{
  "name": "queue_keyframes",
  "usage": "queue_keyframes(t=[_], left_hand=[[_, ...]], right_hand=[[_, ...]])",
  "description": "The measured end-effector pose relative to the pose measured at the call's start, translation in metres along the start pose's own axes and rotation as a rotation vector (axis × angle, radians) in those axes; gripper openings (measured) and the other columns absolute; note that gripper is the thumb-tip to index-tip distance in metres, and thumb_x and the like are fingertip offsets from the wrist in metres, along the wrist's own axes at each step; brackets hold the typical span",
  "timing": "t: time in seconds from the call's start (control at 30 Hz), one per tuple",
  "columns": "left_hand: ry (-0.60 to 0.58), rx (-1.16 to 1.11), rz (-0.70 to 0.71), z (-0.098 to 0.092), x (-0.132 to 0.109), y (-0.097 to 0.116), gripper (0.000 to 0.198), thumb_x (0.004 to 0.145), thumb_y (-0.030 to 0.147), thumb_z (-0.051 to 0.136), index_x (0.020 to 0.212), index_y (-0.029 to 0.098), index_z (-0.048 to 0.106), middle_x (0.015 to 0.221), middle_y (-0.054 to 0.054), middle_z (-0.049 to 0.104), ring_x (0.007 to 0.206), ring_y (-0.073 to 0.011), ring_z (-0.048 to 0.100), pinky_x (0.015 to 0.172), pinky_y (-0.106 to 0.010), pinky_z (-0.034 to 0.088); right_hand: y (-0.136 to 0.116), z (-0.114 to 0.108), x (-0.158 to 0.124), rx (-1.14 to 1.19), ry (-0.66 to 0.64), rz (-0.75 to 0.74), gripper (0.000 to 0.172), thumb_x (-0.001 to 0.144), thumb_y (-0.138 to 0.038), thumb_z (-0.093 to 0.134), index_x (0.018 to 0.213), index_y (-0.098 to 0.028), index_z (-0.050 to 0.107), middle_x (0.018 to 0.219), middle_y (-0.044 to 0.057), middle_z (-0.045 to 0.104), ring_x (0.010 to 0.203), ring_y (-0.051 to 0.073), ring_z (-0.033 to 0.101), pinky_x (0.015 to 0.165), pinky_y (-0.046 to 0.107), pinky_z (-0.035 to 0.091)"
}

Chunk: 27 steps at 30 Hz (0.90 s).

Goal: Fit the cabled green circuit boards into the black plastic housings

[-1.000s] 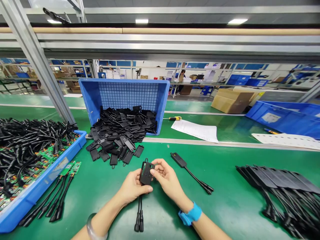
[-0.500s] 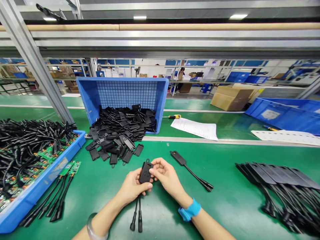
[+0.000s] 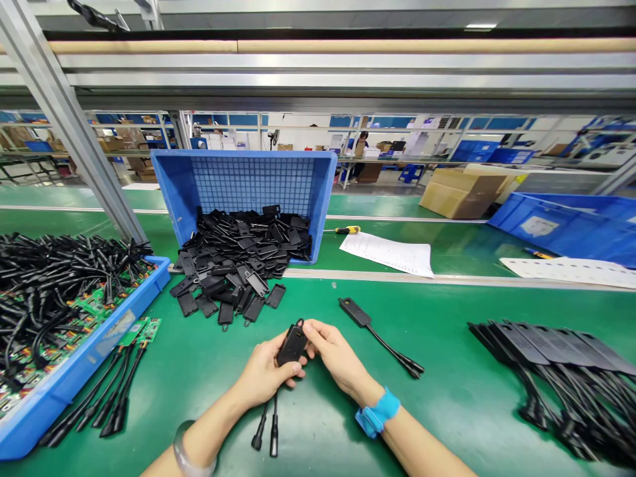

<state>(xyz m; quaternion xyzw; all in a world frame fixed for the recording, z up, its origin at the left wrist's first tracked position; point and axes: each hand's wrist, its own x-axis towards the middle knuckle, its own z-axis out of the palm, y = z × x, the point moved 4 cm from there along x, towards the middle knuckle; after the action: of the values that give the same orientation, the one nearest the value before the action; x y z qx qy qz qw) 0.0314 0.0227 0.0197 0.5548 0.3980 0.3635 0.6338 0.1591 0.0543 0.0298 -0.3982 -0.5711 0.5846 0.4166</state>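
A small black plastic case (image 3: 292,346) with a loop at its top end is held over the green bench, its two cables hanging down to black connectors (image 3: 274,434). My left hand (image 3: 268,371) is closed round the case from the left, thumb across its lower front. On the other side my right hand (image 3: 330,348) grips the case's upper right edge with thumb and fingers; part of its fingertips is hidden behind the case. To the right lies a similar black case with a cable (image 3: 354,311) on the bench.
A tipped blue crate (image 3: 328,199) spills black case shells (image 3: 238,265). At left, a blue tray (image 3: 124,318) holds cabled circuit boards, with several more boards (image 3: 149,331) beside it. Cased units (image 3: 561,344) lie in a row at right. Behind are a screwdriver (image 3: 348,230) and paper (image 3: 392,255).
The case has tilted slightly clockwise in my hands. My right thumb has moved off its front face to the upper right edge. The hanging connectors have swung a little left.
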Motion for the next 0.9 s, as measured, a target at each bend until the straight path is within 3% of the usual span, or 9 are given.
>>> queue_keyframes(t=[0.1, 0.2, 0.27, 0.33, 0.43, 0.5, 0.57, 0.7, 0.9], left_hand=[[0.014, -0.023, -0.035, -0.001, 0.000, -0.004, 0.044, 0.072, 0.037, 0.069, 0.106, 0.012, 0.056, 0.087, -0.008, 0.063, 0.068, -0.0159, 0.064, 0.055, -0.022, 0.051], [0.051, -0.038, -0.064, -0.001, 0.002, -0.007, 0.050, 0.069, 0.041, 0.072, 0.106, 0.010, 0.056, 0.084, -0.009, 0.064, 0.062, -0.0159, 0.064, 0.053, -0.024, 0.050], [0.084, -0.094, -0.031, -0.002, 0.004, -0.006, 0.059, 0.067, 0.039, 0.075, 0.116, 0.011, 0.054, 0.092, -0.011, 0.064, 0.068, -0.0170, 0.065, 0.060, -0.026, 0.052], [0.085, -0.189, 0.035, -0.002, 0.005, -0.005, 0.078, 0.064, 0.034, 0.079, 0.132, 0.017, 0.044, 0.110, -0.014, 0.061, 0.084, -0.0193, 0.065, 0.074, -0.029, 0.053], [-0.031, -0.266, 0.048, 0.001, 0.004, -0.007, 0.103, 0.061, 0.032, 0.083, 0.145, 0.025, 0.023, 0.131, -0.015, 0.050, 0.105, -0.0228, 0.059, 0.089, -0.032, 0.048], [-0.082, -0.228, 0.004, 0.001, 0.002, -0.011, 0.107, 0.062, 0.036, 0.082, 0.147, 0.025, 0.017, 0.138, -0.017, 0.043, 0.113, -0.0249, 0.054, 0.090, -0.034, 0.046], [-0.057, -0.163, -0.023, -0.003, 0.001, -0.012, 0.106, 0.064, 0.038, 0.080, 0.147, 0.024, 0.016, 0.143, -0.019, 0.036, 0.118, -0.0263, 0.050, 0.090, -0.034, 0.046], [0.015, -0.082, -0.025, -0.009, 0.000, -0.010, 0.101, 0.066, 0.040, 0.078, 0.146, 0.019, 0.020, 0.138, -0.022, 0.041, 0.109, -0.0249, 0.054, 0.087, -0.036, 0.047], [0.033, -0.049, 0.008, -0.012, 0.001, -0.003, 0.086, 0.066, 0.036, 0.077, 0.139, 0.019, 0.034, 0.129, -0.019, 0.048, 0.097, -0.0199, 0.057, 0.077, -0.030, 0.049]], right_hand=[[0.002, -0.001, 0.002, -0.063, 0.028, -0.011, 0.048, 0.081, -0.063, 0.053, 0.069, -0.016, 0.051, 0.058, -0.004, 0.042, 0.053, 0.010, 0.038, 0.051, 0.023, 0.032], [0.008, 0.000, 0.002, -0.146, 0.064, -0.018, 0.048, 0.086, -0.063, 0.044, 0.075, -0.016, 0.054, 0.059, -0.003, 0.043, 0.053, 0.012, 0.041, 0.051, 0.025, 0.035], [0.008, 0.003, -0.001, -0.293, 0.124, -0.093, 0.046, 0.090, -0.056, 0.039, 0.093, -0.015, 0.059, 0.075, 0.003, 0.053, 0.065, 0.016, 0.050, 0.060, 0.028, 0.043], [0.003, 0.009, -0.006, -0.503, 0.169, -0.208, 0.044, 0.090, -0.047, 0.044, 0.119, -0.015, 0.053, 0.099, 0.009, 0.056, 0.087, 0.022, 0.053, 0.077, 0.035, 0.047], [-0.002, 0.015, -0.010, -0.778, 0.113, -0.271, 0.046, 0.092, -0.030, 0.044, 0.135, -0.015, 0.041, 0.108, 0.012, 0.052, 0.099, 0.024, 0.050, 0.089, 0.038, 0.045], [-0.005, 0.009, -0.008, -0.935, 0.087, -0.219, 0.042, 0.092, -0.020, 0.041, 0.134, -0.012, 0.041, 0.105, 0.013, 0.053, 0.097, 0.023, 0.051, 0.087, 0.036, 0.046], [-0.008, -0.006, -0.004, -1.147, 0.138, -0.148, 0.043, 0.090, -0.016, 0.044, 0.133, -0.008, 0.042, 0.105, 0.015, 0.053, 0.099, 0.025, 0.051, 0.088, 0.035, 0.044], [-0.016, -0.042, 0.001, -1.547, 0.260, 0.027, 0.047, 0.086, -0.017, 0.054, 0.131, -0.007, 0.045, 0.106, 0.017, 0.055, 0.097, 0.028, 0.053, 0.083, 0.036, 0.044], [-0.019, -0.072, 0.000, -1.704, 0.390, 0.169, 0.056, 0.084, -0.033, 0.064, 0.131, -0.009, 0.045, 0.109, 0.021, 0.053, 0.098, 0.033, 0.053, 0.075, 0.038, 0.045]])
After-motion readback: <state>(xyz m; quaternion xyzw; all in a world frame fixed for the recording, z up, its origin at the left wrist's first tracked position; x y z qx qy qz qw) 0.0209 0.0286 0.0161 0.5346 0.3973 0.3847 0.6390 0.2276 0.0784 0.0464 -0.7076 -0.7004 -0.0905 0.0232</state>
